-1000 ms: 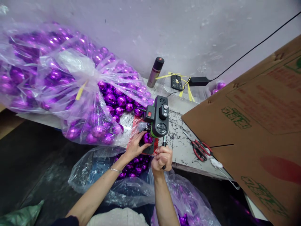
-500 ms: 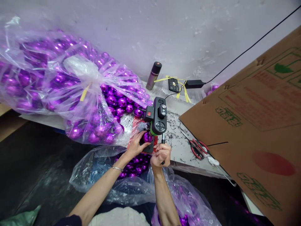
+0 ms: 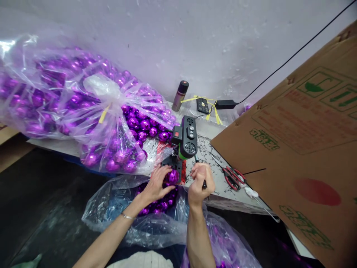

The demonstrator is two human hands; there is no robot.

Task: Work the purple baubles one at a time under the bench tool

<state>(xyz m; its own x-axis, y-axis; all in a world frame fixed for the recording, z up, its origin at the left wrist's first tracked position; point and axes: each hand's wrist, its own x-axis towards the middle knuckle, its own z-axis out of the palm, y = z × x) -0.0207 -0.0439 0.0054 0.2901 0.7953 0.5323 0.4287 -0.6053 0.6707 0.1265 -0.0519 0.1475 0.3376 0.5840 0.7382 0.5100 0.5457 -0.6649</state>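
A small black press machine (image 3: 189, 136) with a green band stands on the white worktop. My right hand (image 3: 201, 181) is wrapped round the black grip of its lever, to the right of the base. In front of the machine, a shiny purple ball (image 3: 173, 176) sits at the black base plate, with my left hand (image 3: 158, 183) beside it. The left hand's fingers are apart, fingertips at the ball's left side and thumb below it. An open clear bag (image 3: 111, 199) holding more purple balls hangs below the table edge, under my left hand.
A large tied bag of purple balls (image 3: 69, 96) fills the left. At the back stand a spray can (image 3: 180, 95) and a black adapter (image 3: 225, 104). Red-handled scissors (image 3: 234, 178) lie beside a big cardboard box (image 3: 301, 141) on the right.
The purple ball and my left hand have come away from under the machine head, toward me. My right hand has moved slightly right with the lever, and the left fingers have spread.
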